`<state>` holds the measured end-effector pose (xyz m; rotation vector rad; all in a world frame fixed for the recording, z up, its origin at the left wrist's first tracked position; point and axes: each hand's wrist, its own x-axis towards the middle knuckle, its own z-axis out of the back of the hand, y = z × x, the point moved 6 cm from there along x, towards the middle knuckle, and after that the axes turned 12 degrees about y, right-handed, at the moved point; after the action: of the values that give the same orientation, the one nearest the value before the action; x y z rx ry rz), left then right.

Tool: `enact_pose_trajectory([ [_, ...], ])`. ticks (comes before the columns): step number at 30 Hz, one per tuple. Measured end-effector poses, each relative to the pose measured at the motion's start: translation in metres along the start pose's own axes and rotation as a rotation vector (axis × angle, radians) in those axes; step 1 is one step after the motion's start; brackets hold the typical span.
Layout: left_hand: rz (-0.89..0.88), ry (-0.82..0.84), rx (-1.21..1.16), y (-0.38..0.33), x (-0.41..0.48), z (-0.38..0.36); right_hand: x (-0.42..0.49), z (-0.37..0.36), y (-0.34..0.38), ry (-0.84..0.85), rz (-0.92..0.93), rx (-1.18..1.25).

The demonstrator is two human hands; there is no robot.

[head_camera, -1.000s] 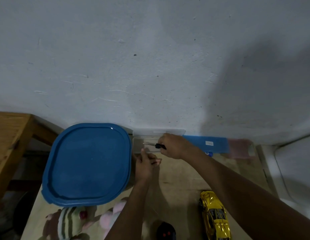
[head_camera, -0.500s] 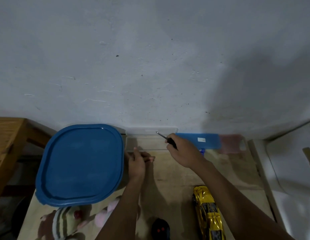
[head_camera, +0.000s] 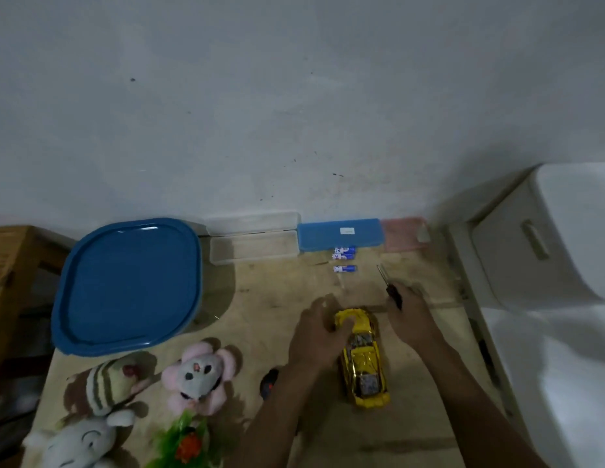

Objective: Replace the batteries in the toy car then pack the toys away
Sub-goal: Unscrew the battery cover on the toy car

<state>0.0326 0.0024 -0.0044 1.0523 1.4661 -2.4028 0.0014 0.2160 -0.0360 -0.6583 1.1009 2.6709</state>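
Step in hand: opening the toy car (head_camera: pixel 362 361), near the surface's right edge. My left hand (head_camera: pixel 319 336) fingers grip its front; right hand (head_camera: pixel 411 315) fingers pinch the screwdriver (head_camera: pixel 389 285). Next: I flip it and find the screw.

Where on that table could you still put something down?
Bare wood lies between the blue lid, the clear box and the left hand. Another patch is below the yellow car, between the forearms. The near-left corner is crowded with plush toys.
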Motion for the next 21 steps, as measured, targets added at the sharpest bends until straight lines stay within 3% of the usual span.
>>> enact_pose_trajectory([
  [4,0.183,0.166,0.205,0.004,-0.007,-0.051,0.011,0.004,-0.003,-0.077,0.002,-0.009],
  [10,0.214,0.068,0.228,-0.004,-0.008,-0.063,0.008,0.006,0.002,-0.203,-0.095,-0.045],
  [16,0.155,-0.001,-0.057,-0.003,-0.011,-0.052,-0.006,0.018,0.0,-0.235,-0.068,-0.093],
  [19,0.121,-0.01,-0.248,0.004,-0.015,-0.037,-0.026,0.031,0.005,-0.259,-0.02,0.076],
  [21,0.142,0.022,-0.399,0.008,-0.02,-0.028,-0.042,0.028,0.019,-0.092,0.041,0.308],
])
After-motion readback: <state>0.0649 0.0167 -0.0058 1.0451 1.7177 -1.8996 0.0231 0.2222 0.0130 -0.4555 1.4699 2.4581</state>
